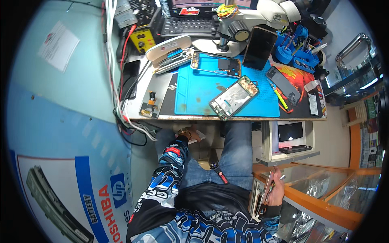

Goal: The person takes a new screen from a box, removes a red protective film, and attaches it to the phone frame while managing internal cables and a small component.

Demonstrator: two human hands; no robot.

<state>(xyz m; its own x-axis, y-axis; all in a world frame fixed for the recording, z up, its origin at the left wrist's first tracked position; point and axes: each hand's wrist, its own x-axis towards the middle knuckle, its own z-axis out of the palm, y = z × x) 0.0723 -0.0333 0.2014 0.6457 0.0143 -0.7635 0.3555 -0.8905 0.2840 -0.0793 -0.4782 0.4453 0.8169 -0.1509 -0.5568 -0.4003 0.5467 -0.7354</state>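
My left hand (pixel 189 134) is low between my knees, under the desk edge, closed on a white flat object (pixel 197 137), partly hidden. At my right side, my right hand (pixel 275 187) grips a thin flat item (pixel 267 186) beside several others standing on edge, below an open drawer (pixel 288 157) with phones (pixel 290 133) in it. On the blue mat (pixel 190 97) lie an opened phone (pixel 234 97) with bare boards and a phone frame (pixel 216 64). A dark back panel (pixel 283 86) and a yellow tool (pixel 278 97) lie to their right.
On the desk stand a microscope (pixel 239 30), laptop (pixel 182 26), yellow device (pixel 142 40), tool case (pixel 168 52), upright phone (pixel 259 47) and blue organizer (pixel 293 52). Cables (pixel 117 101) hang at the left. A glass cabinet with orange edging (pixel 316 194) is at the lower right.
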